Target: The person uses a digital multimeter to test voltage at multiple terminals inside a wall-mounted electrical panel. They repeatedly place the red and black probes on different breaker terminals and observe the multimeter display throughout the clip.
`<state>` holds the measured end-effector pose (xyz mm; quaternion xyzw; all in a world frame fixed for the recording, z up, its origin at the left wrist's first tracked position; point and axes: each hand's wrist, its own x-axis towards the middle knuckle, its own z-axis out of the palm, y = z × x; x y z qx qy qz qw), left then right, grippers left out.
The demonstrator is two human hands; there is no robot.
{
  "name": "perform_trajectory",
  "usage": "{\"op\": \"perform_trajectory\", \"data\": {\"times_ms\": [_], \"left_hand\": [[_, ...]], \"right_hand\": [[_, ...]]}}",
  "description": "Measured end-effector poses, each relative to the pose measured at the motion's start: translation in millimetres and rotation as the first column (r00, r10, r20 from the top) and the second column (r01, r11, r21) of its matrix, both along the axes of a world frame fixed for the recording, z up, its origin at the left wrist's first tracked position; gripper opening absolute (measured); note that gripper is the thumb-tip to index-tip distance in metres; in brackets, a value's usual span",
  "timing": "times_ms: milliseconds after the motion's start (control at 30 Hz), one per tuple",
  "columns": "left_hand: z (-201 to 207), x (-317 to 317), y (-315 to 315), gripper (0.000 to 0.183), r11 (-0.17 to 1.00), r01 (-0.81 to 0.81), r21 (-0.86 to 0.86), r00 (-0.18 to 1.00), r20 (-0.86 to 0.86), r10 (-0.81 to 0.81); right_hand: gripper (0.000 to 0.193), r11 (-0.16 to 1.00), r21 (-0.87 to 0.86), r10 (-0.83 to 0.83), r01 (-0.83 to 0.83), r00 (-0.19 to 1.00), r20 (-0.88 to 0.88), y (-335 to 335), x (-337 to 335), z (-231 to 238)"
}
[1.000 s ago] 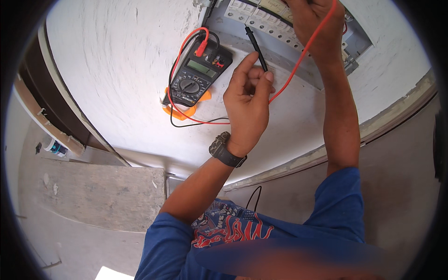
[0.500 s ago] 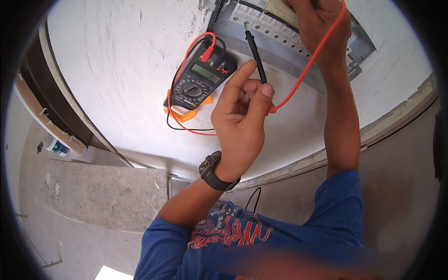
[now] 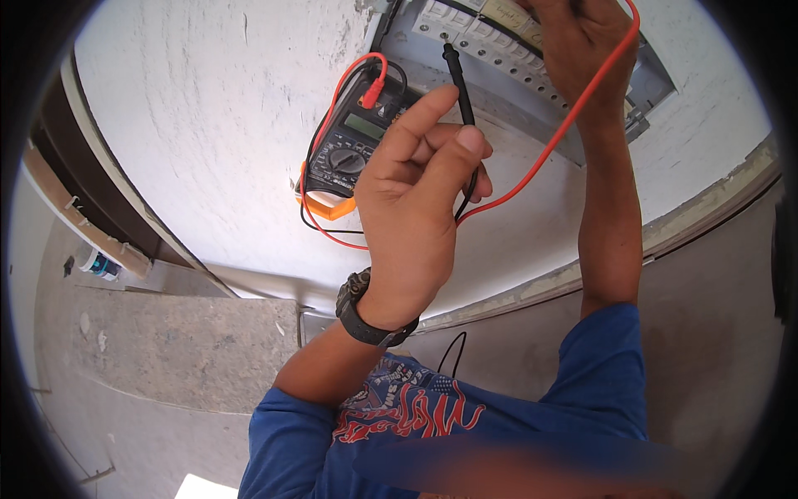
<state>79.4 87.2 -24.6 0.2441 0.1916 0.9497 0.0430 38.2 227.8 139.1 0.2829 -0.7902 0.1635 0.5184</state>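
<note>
My left hand (image 3: 416, 191), with a black watch on its wrist, is closed around a black test probe (image 3: 464, 96) between thumb and fingers. The probe points up at a screw hole in the row of white circuit breakers (image 3: 480, 51); whether its tip touches cannot be told. At the upper right my right hand (image 3: 586, 58) is closed in front of the breakers, its fingertips partly cut off by the top edge. A red test lead (image 3: 553, 141) runs past it; what it holds is hidden. Left of my left hand, a dark multimeter (image 3: 353, 145) in an orange holder is partly covered.
The breakers sit in a grey recessed panel box (image 3: 499, 100) in a white wall (image 3: 199, 108). Both leads plug into the multimeter's top and loop down beside it. A grey concrete slab (image 3: 191, 345) lies at lower left, near a small white container (image 3: 98, 264).
My left hand has moved slightly up and left, bringing the black probe's tip up to the breakers' screw holes and covering more of the multimeter. My right hand stays by the breakers.
</note>
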Motion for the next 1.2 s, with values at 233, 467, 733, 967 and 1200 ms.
{"op": "perform_trajectory", "data": {"times_ms": [233, 467, 733, 967, 1200], "left_hand": [[4, 0, 3, 0.043, 1.0, -0.003, -0.005, 1.0, -0.003, 0.003], [0, 0, 10, 0.043, 0.999, -0.045, -0.001, 0.999, -0.014, 0.045], [10, 3, 17, 0.041, 1.0, -0.009, 0.009, 1.0, 0.011, 0.009], [10, 2, 12, 0.042, 0.998, -0.006, -0.066, 1.0, 0.021, 0.008], [11, 0, 6, 0.039, 0.996, -0.003, -0.091, 1.0, 0.014, 0.004]], "right_hand": [[0.021, 0.99, 0.087, -0.115, 0.112, 0.993, 0.032, -2, 6, 6], [0.023, 0.951, -0.183, -0.251, 0.25, 0.968, 0.021, -24, 12, -9], [0.029, 0.909, -0.053, -0.415, 0.413, 0.908, -0.06, -35, 19, -10], [0.032, 0.921, -0.039, -0.389, 0.388, 0.921, -0.032, -31, 19, -5], [0.033, 0.919, -0.093, -0.384, 0.383, 0.923, -0.003, -36, 22, -4]]}}
